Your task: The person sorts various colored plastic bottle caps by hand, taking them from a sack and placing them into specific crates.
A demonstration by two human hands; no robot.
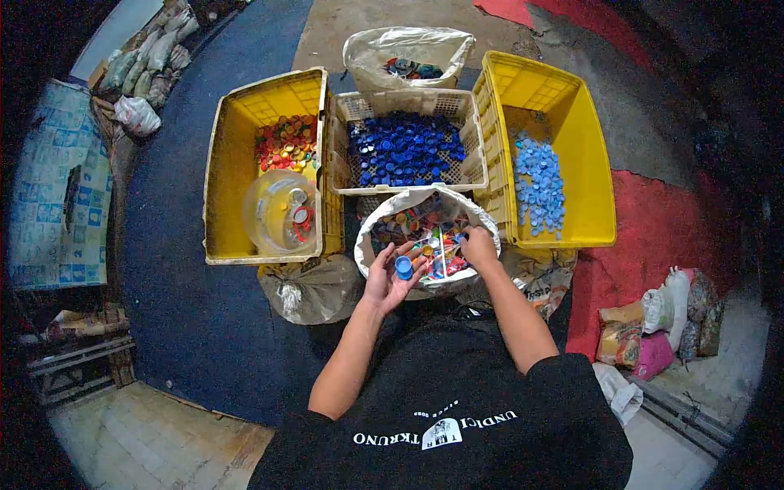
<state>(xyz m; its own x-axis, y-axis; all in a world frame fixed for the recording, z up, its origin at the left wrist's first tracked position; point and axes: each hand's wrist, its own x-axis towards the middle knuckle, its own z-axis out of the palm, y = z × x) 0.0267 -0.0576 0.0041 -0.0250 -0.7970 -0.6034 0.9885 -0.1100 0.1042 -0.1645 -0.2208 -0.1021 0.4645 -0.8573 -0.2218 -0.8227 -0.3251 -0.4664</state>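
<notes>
My left hand (390,278) is palm up at the near left rim of a white sack (369,253), with a blue cap (403,266) resting on its palm and fingers. Inside the sack lie mixed coloured caps (425,233). My right hand (479,247) reaches into the right side of the same sack; its fingers point down among the caps, and what they hold, if anything, is hidden. Beyond the sack, dark blue caps (408,149) fill part of a white crate (341,106).
A left yellow crate (224,163) holds red and yellow caps and a clear round container (273,214). Light blue caps (539,184) lie in a right yellow crate (590,163). Behind stands another white sack (367,57). Tied sacks (314,290) sit below the crates.
</notes>
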